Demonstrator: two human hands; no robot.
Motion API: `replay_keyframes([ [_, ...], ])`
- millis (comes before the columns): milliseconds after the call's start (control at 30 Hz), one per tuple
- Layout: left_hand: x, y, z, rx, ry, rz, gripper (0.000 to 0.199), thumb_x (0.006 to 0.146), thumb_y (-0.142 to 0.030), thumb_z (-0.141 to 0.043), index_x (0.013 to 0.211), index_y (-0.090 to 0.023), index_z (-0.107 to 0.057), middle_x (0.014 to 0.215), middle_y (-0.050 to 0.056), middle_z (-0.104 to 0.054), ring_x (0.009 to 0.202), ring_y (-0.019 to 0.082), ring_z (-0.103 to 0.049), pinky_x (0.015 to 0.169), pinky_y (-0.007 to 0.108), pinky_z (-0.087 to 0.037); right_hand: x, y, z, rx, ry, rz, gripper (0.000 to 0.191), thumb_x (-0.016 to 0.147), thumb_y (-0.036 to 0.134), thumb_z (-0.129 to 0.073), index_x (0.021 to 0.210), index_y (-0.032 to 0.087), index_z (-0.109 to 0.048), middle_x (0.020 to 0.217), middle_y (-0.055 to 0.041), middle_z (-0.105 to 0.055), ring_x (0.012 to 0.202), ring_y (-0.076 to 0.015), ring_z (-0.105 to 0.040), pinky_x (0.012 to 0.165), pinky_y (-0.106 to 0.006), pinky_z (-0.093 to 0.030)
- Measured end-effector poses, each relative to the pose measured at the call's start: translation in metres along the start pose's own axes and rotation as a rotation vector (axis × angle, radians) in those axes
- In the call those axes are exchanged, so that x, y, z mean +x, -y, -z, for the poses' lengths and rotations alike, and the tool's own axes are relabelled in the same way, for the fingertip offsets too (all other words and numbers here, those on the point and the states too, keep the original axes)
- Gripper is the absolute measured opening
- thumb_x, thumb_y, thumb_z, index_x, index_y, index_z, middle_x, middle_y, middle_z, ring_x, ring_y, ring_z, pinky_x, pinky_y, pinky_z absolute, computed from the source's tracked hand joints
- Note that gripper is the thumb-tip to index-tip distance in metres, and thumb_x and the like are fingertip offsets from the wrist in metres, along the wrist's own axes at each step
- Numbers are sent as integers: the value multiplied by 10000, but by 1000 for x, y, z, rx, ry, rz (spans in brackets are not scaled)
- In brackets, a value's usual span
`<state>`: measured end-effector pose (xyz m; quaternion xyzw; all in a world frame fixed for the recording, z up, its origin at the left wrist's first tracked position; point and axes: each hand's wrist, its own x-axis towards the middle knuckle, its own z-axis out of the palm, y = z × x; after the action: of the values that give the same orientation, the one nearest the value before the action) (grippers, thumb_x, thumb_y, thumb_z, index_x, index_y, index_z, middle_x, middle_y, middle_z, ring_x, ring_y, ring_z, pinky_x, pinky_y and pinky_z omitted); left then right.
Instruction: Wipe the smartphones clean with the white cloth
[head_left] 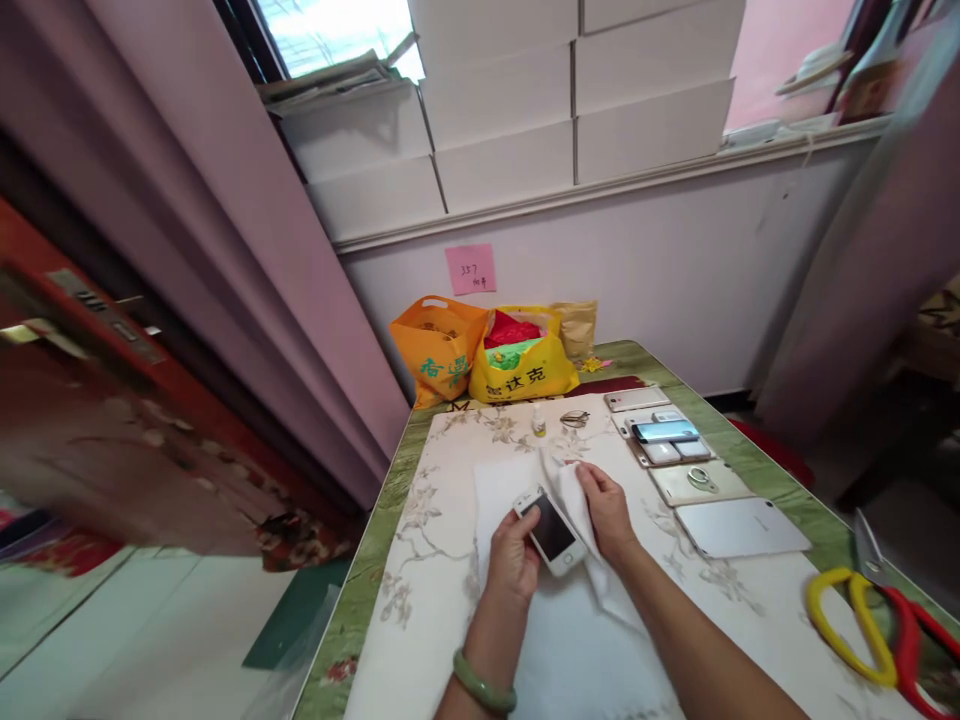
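A white smartphone (553,535) with a dark screen is gripped in my left hand (515,550), thumb over its upper left edge. Just right of it, my right hand (606,512) pinches a fold of white cloth (574,497), which hangs down along the phone's right side. Below both hands a white sheet (592,650) lies on the floral table cover (405,560). Beyond the hands stand a small white bottle (538,422) and a pair of folded glasses (575,419).
On the right lie a silver tablet (742,528), a gold phone with a ring (679,483), stacked devices (666,432) and another phone (636,399). Scissors (862,625) rest at the near right edge. An orange bag (435,345) and a yellow bag (525,375) stand by the wall.
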<state>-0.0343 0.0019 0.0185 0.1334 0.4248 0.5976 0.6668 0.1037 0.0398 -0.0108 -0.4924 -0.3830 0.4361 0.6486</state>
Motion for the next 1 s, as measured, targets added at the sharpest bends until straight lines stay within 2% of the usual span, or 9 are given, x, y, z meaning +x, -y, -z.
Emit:
replay_keyframes([
  [100, 4, -6, -9, 134, -62, -178, 278, 569, -147, -807, 837, -149, -732, 813, 56, -747, 734, 176, -673, 758, 306, -528, 3, 6, 4, 232, 86, -221, 536, 801, 613, -566, 1083, 173, -686, 895, -72, -742, 781, -256, -678, 694, -369, -540],
  [167, 5, -6, -17, 266, -43, -252, 292, 564, -190, -812, 842, -154, -730, 771, 39, -731, 683, 162, -641, 709, 300, -511, 1, 10, 1, 271, 151, -288, 557, 812, 628, -534, 1085, 168, -689, 838, -78, -740, 718, -261, -679, 633, -367, -539],
  [333, 8, -1, -34, 542, 78, -373, 249, 669, -320, -757, 847, -151, -711, 765, 26, -693, 707, 159, -592, 687, 271, -466, -5, 11, -13, 286, 258, -236, 537, 749, 570, -671, 1124, 186, -676, 856, -38, -731, 682, -207, -657, 655, -324, -528],
  [467, 15, -1, -38, 695, 17, -521, 263, 720, -417, -718, 718, -161, -661, 670, -6, -604, 659, 132, -505, 617, 232, -413, -3, 2, -13, 181, 216, -178, 488, 717, 584, -705, 925, 143, -727, 765, -29, -706, 659, -175, -604, 613, -272, -484],
  [533, 18, 0, -39, 656, -29, -525, 301, 713, -441, -722, 659, -168, -608, 617, -30, -539, 618, 113, -458, 577, 219, -380, -1, -2, -11, 156, 211, -190, 484, 697, 584, -724, 870, 132, -730, 707, -19, -686, 618, -161, -572, 567, -256, -455],
  [600, 23, 0, -44, 523, -70, -472, 342, 694, -463, -736, 655, -174, -557, 596, -53, -492, 582, 96, -432, 554, 212, -361, 0, -3, -11, 149, 227, -207, 480, 690, 581, -731, 867, 135, -731, 699, -11, -683, 601, -153, -560, 557, -251, -444],
  [667, 28, -1, -51, 365, -134, -439, 377, 669, -483, -750, 691, -178, -530, 606, -67, -483, 573, 89, -440, 557, 212, -368, 0, -1, -11, 121, 248, -203, 476, 683, 583, -732, 853, 138, -735, 715, -13, -691, 616, -160, -570, 581, -258, -453],
  [800, 43, -9, -64, 177, -275, -469, 417, 639, -503, -760, 737, -182, -514, 639, -69, -496, 598, 94, -483, 600, 229, -404, -2, 3, -12, 54, 278, -158, 498, 685, 607, -708, 849, 138, -742, 770, -31, -712, 678, -193, -596, 642, -280, -467],
  [1000, 54, -3, -61, 31, -434, -506, 323, 751, -474, -667, 764, -189, -515, 704, -40, -526, 653, 115, -518, 668, 267, -445, -2, 1, -11, 26, 259, -120, 461, 727, 593, -679, 861, 154, -730, 788, -38, -714, 709, -201, -597, 680, -288, -462],
])
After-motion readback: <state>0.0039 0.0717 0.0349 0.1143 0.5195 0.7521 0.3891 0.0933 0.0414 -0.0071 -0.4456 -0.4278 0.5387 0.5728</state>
